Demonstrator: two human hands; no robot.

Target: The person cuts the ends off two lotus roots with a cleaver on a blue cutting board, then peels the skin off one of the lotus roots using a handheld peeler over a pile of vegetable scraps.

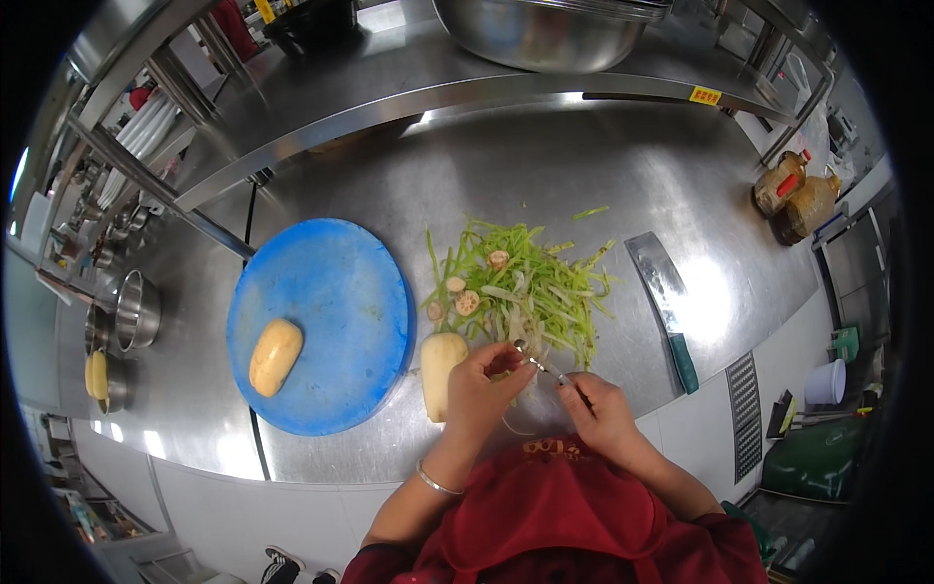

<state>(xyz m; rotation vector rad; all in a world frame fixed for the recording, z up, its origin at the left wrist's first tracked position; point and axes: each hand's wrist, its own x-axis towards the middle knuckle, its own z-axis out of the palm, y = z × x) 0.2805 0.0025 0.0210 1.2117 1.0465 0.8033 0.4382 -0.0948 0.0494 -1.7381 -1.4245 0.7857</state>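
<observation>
My right hand grips the handle of a metal peeler. The fingertips of my left hand pinch around the peeler's head, and any scrap between them is too small to make out. Left of that hand, a peeled lotus root section lies on the steel table. Another lotus root section rests on a round blue cutting board. Just beyond my hands spreads a heap of green and pale peelings, with several cut lotus root ends on and beside it.
To the right lies a cleaver with a green handle. Steel bowls stand at the far left, one with yellowish pieces. A steel shelf crosses above the table's back, bearing a large basin. Two jugs sit at the right end.
</observation>
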